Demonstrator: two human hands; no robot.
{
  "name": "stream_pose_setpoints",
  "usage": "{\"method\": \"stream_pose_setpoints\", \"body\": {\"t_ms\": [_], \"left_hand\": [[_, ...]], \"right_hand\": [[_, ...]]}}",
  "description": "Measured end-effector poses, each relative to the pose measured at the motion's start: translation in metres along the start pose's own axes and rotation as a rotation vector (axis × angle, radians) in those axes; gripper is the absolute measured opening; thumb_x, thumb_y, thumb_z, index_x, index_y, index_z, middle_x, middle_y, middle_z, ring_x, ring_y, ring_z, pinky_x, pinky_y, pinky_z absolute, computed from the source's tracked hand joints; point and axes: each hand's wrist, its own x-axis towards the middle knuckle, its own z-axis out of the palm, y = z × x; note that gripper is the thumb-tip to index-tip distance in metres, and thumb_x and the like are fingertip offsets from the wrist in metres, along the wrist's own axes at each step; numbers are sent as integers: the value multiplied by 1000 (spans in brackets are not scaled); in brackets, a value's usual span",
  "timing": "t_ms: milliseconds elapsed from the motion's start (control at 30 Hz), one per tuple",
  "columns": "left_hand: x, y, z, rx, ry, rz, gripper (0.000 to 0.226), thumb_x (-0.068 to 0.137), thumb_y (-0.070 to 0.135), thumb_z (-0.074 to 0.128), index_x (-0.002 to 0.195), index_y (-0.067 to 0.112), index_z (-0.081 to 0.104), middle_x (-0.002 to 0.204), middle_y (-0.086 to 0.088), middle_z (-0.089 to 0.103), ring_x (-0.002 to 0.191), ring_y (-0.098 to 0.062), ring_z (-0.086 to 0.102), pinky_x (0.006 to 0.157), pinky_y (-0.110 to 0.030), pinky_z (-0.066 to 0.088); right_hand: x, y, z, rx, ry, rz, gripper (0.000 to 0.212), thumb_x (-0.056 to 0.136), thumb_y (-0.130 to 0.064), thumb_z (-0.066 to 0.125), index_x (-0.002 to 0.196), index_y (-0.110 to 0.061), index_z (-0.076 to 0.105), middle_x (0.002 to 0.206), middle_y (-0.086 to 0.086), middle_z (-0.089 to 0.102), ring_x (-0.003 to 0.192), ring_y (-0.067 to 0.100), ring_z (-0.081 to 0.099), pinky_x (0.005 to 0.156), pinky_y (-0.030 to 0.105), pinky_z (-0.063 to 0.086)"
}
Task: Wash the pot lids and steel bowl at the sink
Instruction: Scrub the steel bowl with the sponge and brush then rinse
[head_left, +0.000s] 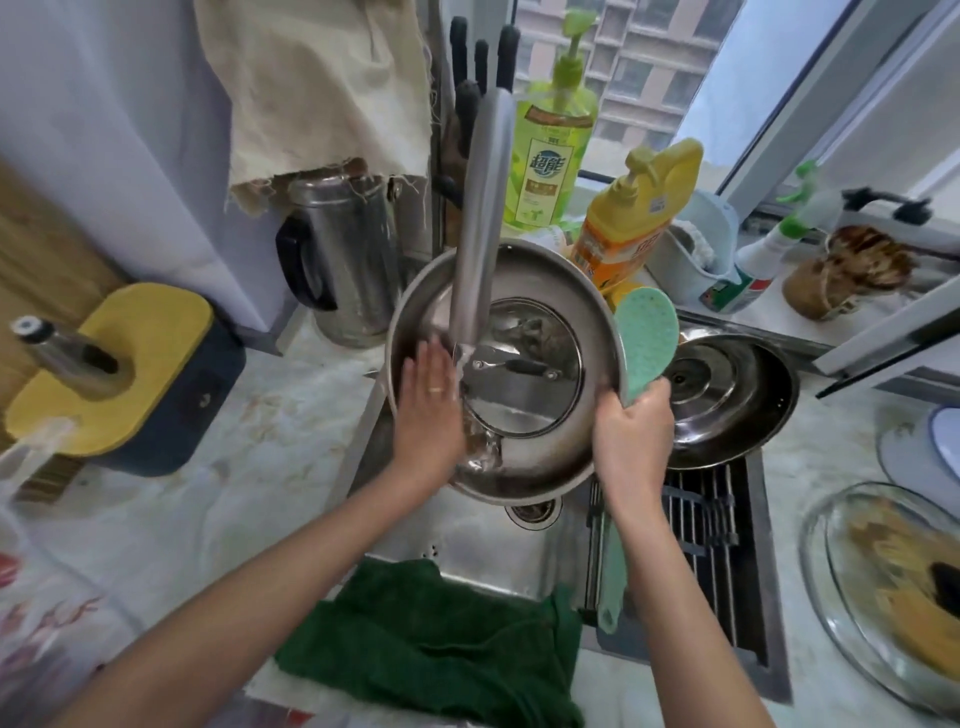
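A large steel bowl is held tilted over the sink under the running tap. Inside it lies a glass pot lid with a dark handle. My left hand lies flat with straight fingers on the bowl's inner left side, in the water stream. My right hand grips the bowl's right rim together with a mint-green silicone scrubber. A steel pot lid rests on the rack at the right of the sink.
A green towel drapes over the sink's front edge. Soap bottles and a steel kettle stand behind the sink. A yellow-topped box sits at left, a glass dish at right.
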Motion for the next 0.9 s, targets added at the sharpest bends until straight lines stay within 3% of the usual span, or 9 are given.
{"method": "stream_pose_setpoints", "body": {"t_ms": [100, 300, 433, 533, 600, 733, 767, 867, 900], "left_hand": [[-3, 14, 24, 79, -295, -36, 82, 98, 28, 36, 146, -2, -23, 153, -22, -29, 145, -35, -18, 116, -37, -12], [31, -4, 15, 448, -156, 62, 72, 97, 35, 25, 150, 7, -15, 161, -12, -13, 148, -26, -14, 113, -48, -21], [-3, 30, 26, 102, -390, -27, 82, 95, 28, 41, 150, 2, -14, 160, -18, -11, 148, -30, -8, 117, -42, -10], [-36, 33, 27, -9, -573, 124, 59, 103, 28, 26, 153, 5, 7, 161, -15, 6, 149, -22, 5, 118, -33, -3], [-38, 20, 23, 45, -523, 164, 56, 104, 31, 22, 154, 9, 13, 162, -9, 8, 149, -18, 5, 118, -34, -7], [0, -12, 12, 423, -338, 111, 69, 98, 30, 33, 153, 18, -6, 157, -6, -17, 145, -23, -22, 106, -55, -26], [8, -18, 12, 402, -312, 117, 72, 96, 24, 38, 153, 18, -5, 157, -6, -21, 144, -21, -26, 104, -57, -26], [17, -26, 8, -152, -171, 137, 80, 84, -6, 51, 152, 24, 22, 158, -1, -17, 145, -15, -21, 117, -48, -11], [16, -27, 6, -325, -67, 122, 82, 80, -14, 50, 150, 23, 29, 161, -4, -8, 148, -18, -11, 120, -42, 0]], "right_hand": [[-1, -2, -2, -47, 5, -17, 21, 89, -16, 58, 102, -6, 45, 89, 3, 57, 79, 24, 52, 66, 30, 35], [0, 6, -5, -88, -50, 47, 30, 93, -22, 56, 108, -3, 39, 95, 7, 52, 85, 26, 49, 71, 31, 34], [5, 15, -2, -69, -44, 107, 36, 95, -30, 55, 113, -2, 38, 97, 4, 48, 87, 22, 44, 74, 31, 34], [9, 27, 0, -59, -36, 174, 41, 96, -32, 54, 117, 0, 39, 95, 3, 49, 89, 23, 47, 76, 32, 35], [9, 35, 0, -7, -57, 233, 39, 96, -30, 55, 116, -2, 39, 87, -3, 47, 91, 23, 49, 76, 31, 35], [3, 46, -1, 39, -88, 263, 29, 96, -26, 54, 110, -6, 38, 87, -6, 47, 93, 24, 50, 79, 31, 37], [3, 47, 0, 42, -94, 270, 29, 96, -27, 54, 108, -7, 37, 88, -5, 48, 93, 24, 51, 79, 31, 38], [11, 55, 2, 129, -111, 410, 34, 93, -31, 57, 109, -9, 36, 101, 6, 53, 96, 29, 57, 81, 42, 50], [16, 57, 2, 179, -131, 479, 33, 93, -32, 57, 109, -9, 39, 99, 9, 54, 89, 29, 60, 72, 42, 54]]}}
